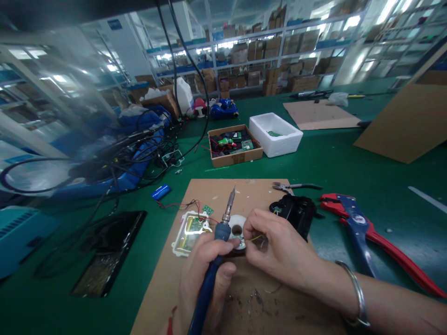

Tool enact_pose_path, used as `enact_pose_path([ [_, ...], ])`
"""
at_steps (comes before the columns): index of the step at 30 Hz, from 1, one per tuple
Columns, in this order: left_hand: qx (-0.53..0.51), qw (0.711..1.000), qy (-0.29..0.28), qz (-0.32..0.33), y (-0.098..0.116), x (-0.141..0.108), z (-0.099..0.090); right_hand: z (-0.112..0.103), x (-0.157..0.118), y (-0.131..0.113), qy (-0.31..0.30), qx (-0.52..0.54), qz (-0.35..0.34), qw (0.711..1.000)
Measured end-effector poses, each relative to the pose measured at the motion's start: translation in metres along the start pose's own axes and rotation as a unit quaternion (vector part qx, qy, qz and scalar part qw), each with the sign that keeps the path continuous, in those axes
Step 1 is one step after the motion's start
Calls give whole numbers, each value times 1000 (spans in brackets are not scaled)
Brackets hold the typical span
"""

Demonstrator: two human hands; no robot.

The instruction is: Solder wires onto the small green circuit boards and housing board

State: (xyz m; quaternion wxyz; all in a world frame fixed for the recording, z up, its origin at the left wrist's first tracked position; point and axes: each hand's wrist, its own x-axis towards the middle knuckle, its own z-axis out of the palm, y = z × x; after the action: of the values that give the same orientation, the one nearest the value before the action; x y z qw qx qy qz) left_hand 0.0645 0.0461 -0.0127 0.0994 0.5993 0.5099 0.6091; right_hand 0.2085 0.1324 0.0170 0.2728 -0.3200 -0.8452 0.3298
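Left hand (206, 260) gripping blue soldering iron (218, 237), tip up | right hand (279, 246) pinching thin yellow wire (256, 238) above white solder spool (241, 220) on cardboard mat (251, 195) | risk: iron swung too close could burn that hand or the wire

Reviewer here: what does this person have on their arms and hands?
Both hands are bare, with no gloves or sleeves in view. The right hand wears a plain silver metal bangle at the wrist. The left hand has a thin red thread at the wrist.
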Motion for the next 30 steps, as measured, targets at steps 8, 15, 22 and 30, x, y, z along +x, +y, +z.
enact_pose_path([
  [8,31,999,-21,5,-3,1,-6,-2,3,-1,-18,6,22,1000],
  [15,55,997,-59,17,-4,2,-12,-5,4,-2,-30,39,25,998],
  [22,24,999,-39,-4,0,2,-6,-4,5,0,-29,30,38,998],
  [30,30,999,-44,-8,3,2,-7,-5,9,-3,-52,2,43,998],
])
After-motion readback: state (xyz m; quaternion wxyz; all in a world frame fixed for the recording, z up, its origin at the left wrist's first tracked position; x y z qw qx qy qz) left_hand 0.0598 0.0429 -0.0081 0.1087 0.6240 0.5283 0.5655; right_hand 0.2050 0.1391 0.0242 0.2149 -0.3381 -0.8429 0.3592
